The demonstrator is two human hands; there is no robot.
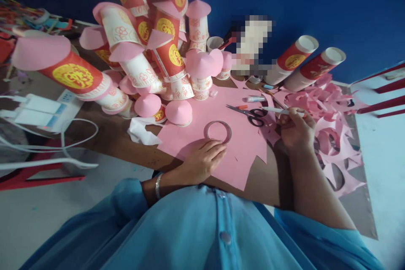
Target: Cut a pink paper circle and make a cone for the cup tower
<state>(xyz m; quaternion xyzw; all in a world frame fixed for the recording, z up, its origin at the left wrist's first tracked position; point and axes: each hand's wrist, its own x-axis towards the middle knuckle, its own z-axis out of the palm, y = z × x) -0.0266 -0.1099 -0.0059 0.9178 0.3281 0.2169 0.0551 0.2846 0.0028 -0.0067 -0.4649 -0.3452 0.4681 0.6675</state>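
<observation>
My left hand (205,161) lies flat with fingers stretched out on a large pink paper sheet (240,158). Its fingertips reach the near edge of a ring (230,131), which looks like a roll of tape lying flat on the sheet. In my right hand (297,130) is a white pen (275,110), pinched between thumb and fingers, its tip pointing left. Just left of that hand, black-handled scissors (255,117) rest on the paper with their blades to the left. A small clear tube (254,98) and an orange piece (242,106) lie beyond the scissors.
Stacked paper cups with pink cone tops (166,61) crowd the back left. Pink paper offcuts (329,122) pile up at the right. Two tall cup stacks (294,61) lean at the back right. A crumpled tissue (142,131), power strip (65,107) and white cables (80,137) lie left.
</observation>
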